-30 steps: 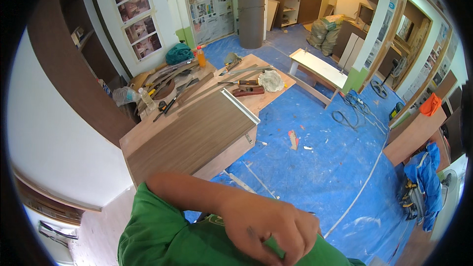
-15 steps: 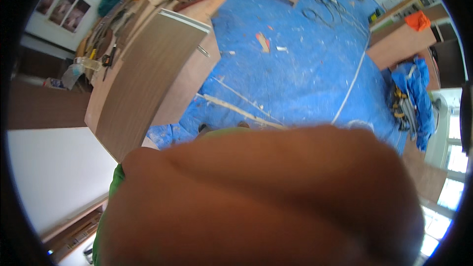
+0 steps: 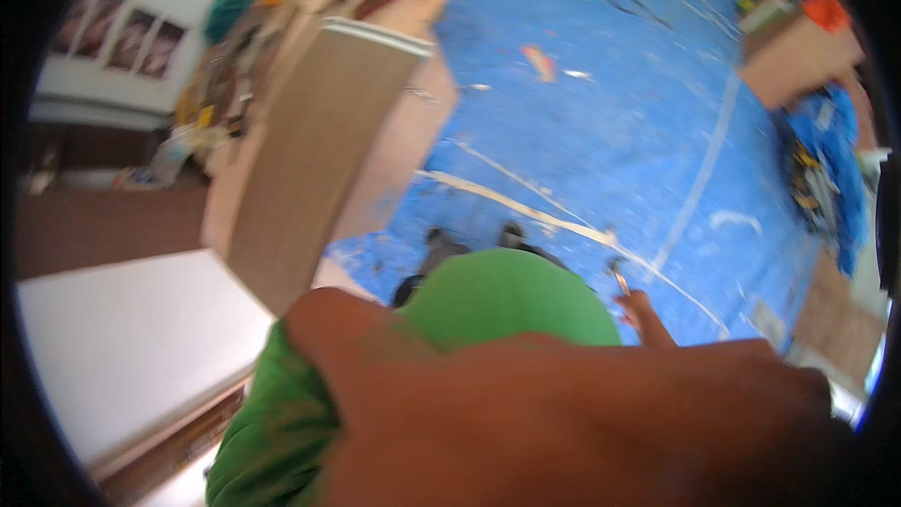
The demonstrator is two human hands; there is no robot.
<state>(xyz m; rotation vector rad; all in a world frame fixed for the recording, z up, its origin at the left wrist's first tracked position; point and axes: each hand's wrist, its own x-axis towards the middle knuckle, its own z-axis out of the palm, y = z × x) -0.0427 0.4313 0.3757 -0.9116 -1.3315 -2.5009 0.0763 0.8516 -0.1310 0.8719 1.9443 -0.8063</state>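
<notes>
My left arm comes out of a green sleeve and crosses the lower part of the view, very close and blurred. My left hand (image 3: 732, 404) is at the lower right, its fingers smeared and partly out of sight. Lower down, beyond that arm, my right hand (image 3: 638, 308) is closed round the handle of a hammer (image 3: 617, 273), whose head points up and away over the floor. To my left a long brown wood-grain panel (image 3: 324, 150) with a white far end lies on a workbench (image 3: 389, 164); neither hand touches it.
Tools and wood strips crowd the bench's far end. A white board (image 3: 131, 338) is at the lower left. Blue sheeting (image 3: 563, 141) covers the floor, with scraps, a long pale strip (image 3: 511, 204) and cables (image 3: 638, 7). A blue tarp bundle (image 3: 831, 169) lies at right.
My left hand and forearm have shifted down and right, uncovering my green shirt, my feet, and my right hand with the hammer. The whole scene has shifted right.
</notes>
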